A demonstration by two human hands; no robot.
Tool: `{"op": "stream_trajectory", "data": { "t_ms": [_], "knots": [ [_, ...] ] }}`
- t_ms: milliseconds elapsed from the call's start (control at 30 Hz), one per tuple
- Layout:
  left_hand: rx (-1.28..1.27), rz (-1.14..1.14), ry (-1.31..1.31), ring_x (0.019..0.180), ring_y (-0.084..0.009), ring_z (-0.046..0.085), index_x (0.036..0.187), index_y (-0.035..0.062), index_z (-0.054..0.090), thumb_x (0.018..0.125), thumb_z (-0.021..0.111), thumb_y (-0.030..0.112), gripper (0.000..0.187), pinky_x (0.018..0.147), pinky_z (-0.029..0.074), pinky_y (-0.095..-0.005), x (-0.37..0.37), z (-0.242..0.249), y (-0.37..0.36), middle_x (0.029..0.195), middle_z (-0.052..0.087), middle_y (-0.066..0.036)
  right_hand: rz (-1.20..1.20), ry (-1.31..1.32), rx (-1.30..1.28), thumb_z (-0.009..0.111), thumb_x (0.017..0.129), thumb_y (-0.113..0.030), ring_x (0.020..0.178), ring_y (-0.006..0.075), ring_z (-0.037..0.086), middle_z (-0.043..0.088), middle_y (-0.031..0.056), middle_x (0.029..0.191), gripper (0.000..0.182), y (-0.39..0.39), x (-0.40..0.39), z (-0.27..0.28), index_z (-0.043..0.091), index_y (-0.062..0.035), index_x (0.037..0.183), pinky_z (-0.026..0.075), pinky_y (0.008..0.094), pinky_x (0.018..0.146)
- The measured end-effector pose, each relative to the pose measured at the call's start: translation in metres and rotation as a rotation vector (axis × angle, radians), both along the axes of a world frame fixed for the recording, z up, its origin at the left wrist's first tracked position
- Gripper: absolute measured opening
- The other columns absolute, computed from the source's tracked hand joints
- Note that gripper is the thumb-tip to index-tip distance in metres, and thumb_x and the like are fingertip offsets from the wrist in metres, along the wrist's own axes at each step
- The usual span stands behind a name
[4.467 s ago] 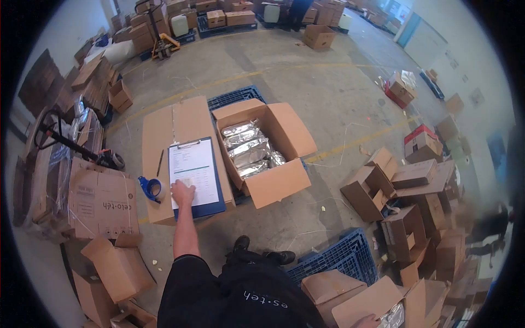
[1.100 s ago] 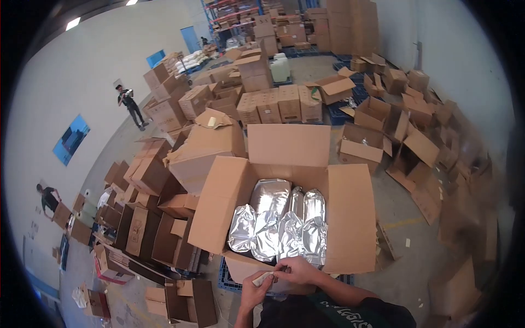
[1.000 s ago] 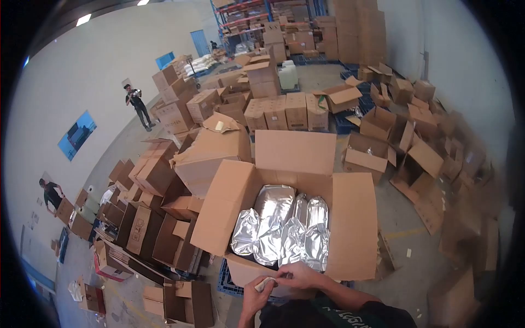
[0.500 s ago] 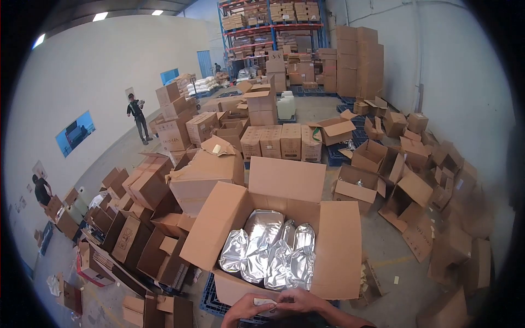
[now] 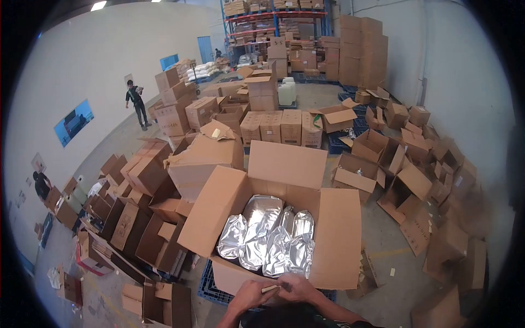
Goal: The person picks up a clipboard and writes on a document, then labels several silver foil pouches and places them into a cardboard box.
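A large open carton [image 5: 337, 240] stands in front of me with its flaps spread. Several shiny silver foil bags [image 5: 262, 216] lie packed side by side inside. At the carton's near edge, my left hand [image 5: 250, 296] is closed on a small, pale, flat piece [image 5: 269, 288], whose kind I cannot make out. My right hand [image 5: 297, 288] is right beside it, its fingers pinched together close to the piece; what they hold is hidden.
The carton rests over a blue pallet [image 5: 209, 287]. Open and tipped cardboard boxes [image 5: 158, 246] crowd the left, with more boxes [image 5: 415, 191] on the right. Behind are sealed cartons [image 5: 281, 128] and a tall rack [image 5: 276, 33]. A person [image 5: 136, 104] stands far left.
My view has tilted down slightly. Both hands stay together at the carton's near edge. The pale piece has turned and now shows as a thin strip.
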State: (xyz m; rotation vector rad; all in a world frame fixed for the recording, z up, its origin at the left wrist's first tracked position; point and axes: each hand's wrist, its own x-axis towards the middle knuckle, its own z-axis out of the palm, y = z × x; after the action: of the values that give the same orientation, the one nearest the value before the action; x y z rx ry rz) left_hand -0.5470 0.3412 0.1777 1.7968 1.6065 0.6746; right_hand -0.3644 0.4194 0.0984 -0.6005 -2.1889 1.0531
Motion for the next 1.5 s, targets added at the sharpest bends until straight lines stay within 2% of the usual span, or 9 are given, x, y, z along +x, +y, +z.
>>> {"op": "stream_trajectory", "data": {
  "t_ms": [367, 633, 767, 867, 967, 1067, 1233, 1300, 1500],
  "knots": [
    [0.569, 0.314, 0.153, 0.074, -0.0337, 0.06, 0.089, 0.0029, 0.064, 0.077, 0.075, 0.017, 0.021, 0.068, 0.049, -0.0418, 0.014, -0.006, -0.004, 0.08, 0.063, -0.014, -0.273, -0.064, -0.139, 0.069, 0.076, -0.014, 0.065, 0.0185, 0.064, 0.063, 0.012, 0.074, 0.019, 0.024, -0.015, 0.021, 0.063, 0.0007, 0.086, 0.05, 0.0309, 0.06],
    [0.257, 0.421, -0.28, 0.078, -0.0266, 0.067, 0.095, 0.0, 0.067, 0.083, 0.069, 0.011, 0.016, 0.071, 0.051, -0.0341, 0.003, -0.007, -0.003, 0.084, 0.066, -0.015, 0.071, -0.012, -0.226, 0.068, 0.082, -0.012, 0.068, 0.0128, 0.062, 0.066, 0.007, 0.077, 0.016, 0.032, -0.024, 0.057, 0.066, 0.0002, 0.092, 0.05, 0.0264, 0.064],
    [0.282, 0.424, -0.299, 0.073, -0.0222, 0.066, 0.096, -0.0002, 0.066, 0.084, 0.067, 0.01, 0.015, 0.068, 0.051, -0.0321, -0.01, -0.011, -0.007, 0.079, 0.066, -0.012, 0.178, -0.062, -0.243, 0.065, 0.082, -0.018, 0.073, 0.022, 0.063, 0.065, 0.0115, 0.082, 0.018, 0.045, -0.038, 0.069, 0.065, -0.0021, 0.091, 0.049, 0.0324, 0.065],
    [0.198, 0.706, -0.946, 0.068, -0.0139, 0.059, 0.094, 0.002, 0.061, 0.088, 0.06, 0.014, 0.013, 0.065, 0.049, -0.0284, -0.024, -0.029, -0.009, 0.079, 0.062, -0.006, 0.064, -0.024, -0.052, 0.066, 0.077, -0.01, 0.064, 0.014, 0.06, 0.062, 0.0082, 0.072, 0.011, 0.094, -0.056, 0.058, 0.062, -0.0011, 0.082, 0.048, 0.0293, 0.06],
    [0.388, 1.049, -1.714, 0.069, -0.0137, 0.057, 0.097, 0.0028, 0.057, 0.089, 0.056, 0.016, 0.015, 0.064, 0.049, -0.029, -0.048, -0.03, -0.012, 0.083, 0.06, -0.006, -0.328, -0.323, 0.21, 0.063, 0.075, -0.018, 0.067, 0.0298, 0.064, 0.065, 0.0143, 0.078, 0.017, 0.196, -0.074, 0.04, 0.063, -0.0034, 0.083, 0.051, 0.0406, 0.063],
    [0.54, 1.211, -1.579, 0.068, -0.0141, 0.055, 0.102, 0.0032, 0.055, 0.089, 0.055, 0.016, 0.019, 0.063, 0.049, -0.0293, -0.083, -0.044, -0.039, 0.087, 0.059, -0.007, -0.303, -1.117, 0.267, 0.065, 0.074, -0.024, 0.092, 0.0359, 0.065, 0.068, 0.0155, 0.095, 0.028, 0.278, -0.085, 0.02, 0.067, -0.0034, 0.093, 0.052, 0.0442, 0.082],
    [0.764, 1.571, -1.365, 0.077, -0.0144, 0.056, 0.107, 0.0041, 0.055, 0.09, 0.055, 0.019, 0.023, 0.068, 0.049, -0.029, -0.103, -0.062, -0.117, 0.096, 0.06, -0.007, -0.233, -0.827, 0.053, 0.064, 0.077, -0.032, 0.113, 0.0371, 0.056, 0.059, 0.0223, 0.12, 0.054, 0.356, -0.108, -0.086, 0.056, -0.0024, 0.122, 0.044, 0.0441, 0.098],
    [0.595, 1.722, -0.898, 0.089, -0.0174, 0.059, 0.114, 0.005, 0.056, 0.09, 0.052, 0.027, 0.032, 0.077, 0.049, -0.032, -0.098, -0.06, -0.165, 0.102, 0.06, -0.006, -0.328, -0.712, 0.069, 0.063, 0.079, -0.042, 0.12, 0.0349, 0.052, 0.053, 0.0217, 0.13, 0.057, 0.37, -0.133, -0.119, 0.059, -0.0043, 0.121, 0.044, 0.0422, 0.099],
    [0.737, 2.128, -0.676, 0.063, -0.0147, 0.052, 0.072, 0.0036, 0.057, 0.086, 0.054, 0.02, 0.021, 0.054, 0.041, -0.0272, -0.078, 0.01, -0.215, 0.069, 0.053, -0.004, -0.309, -0.818, -0.281, 0.059, 0.075, -0.063, 0.126, 0.0335, 0.047, 0.048, 0.0235, 0.135, 0.083, 0.384, -0.165, -0.103, 0.052, -0.0006, 0.129, 0.037, 0.0401, 0.106]
  ]
}}
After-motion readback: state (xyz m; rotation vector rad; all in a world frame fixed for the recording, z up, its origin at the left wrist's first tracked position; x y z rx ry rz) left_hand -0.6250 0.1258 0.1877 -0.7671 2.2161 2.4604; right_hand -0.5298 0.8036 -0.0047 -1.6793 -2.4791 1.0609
